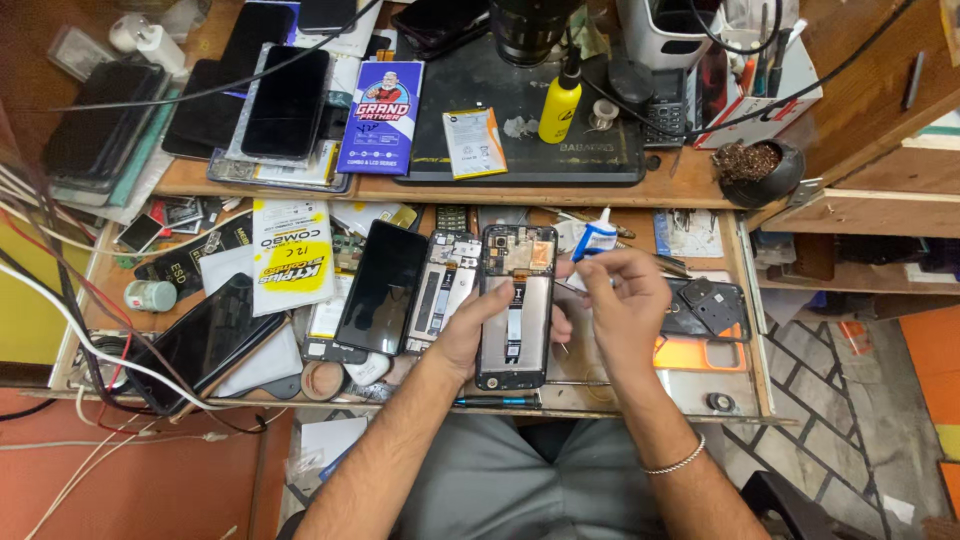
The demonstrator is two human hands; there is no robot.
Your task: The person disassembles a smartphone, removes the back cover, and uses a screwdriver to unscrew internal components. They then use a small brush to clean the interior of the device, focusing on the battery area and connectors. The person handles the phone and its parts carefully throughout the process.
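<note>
My left hand (478,325) grips an opened phone frame (516,330) from its left edge, the inner boards and a flex strip facing up. My right hand (625,300) holds a small white and blue glue tube (594,240), its nozzle pointing up and left over the frame's upper right corner. A silver bracelet (675,463) sits on my right wrist. The frame rests over the pull-out tray (745,300) in front of me.
Another opened phone body (444,290) and a black screen (381,288) lie left of the frame. A black phone (200,345), packets and cables crowd the tray's left. An orange case (700,352) lies right. The upper bench holds stacked phones (285,100), a yellow bottle (559,105) and a black mat (520,160).
</note>
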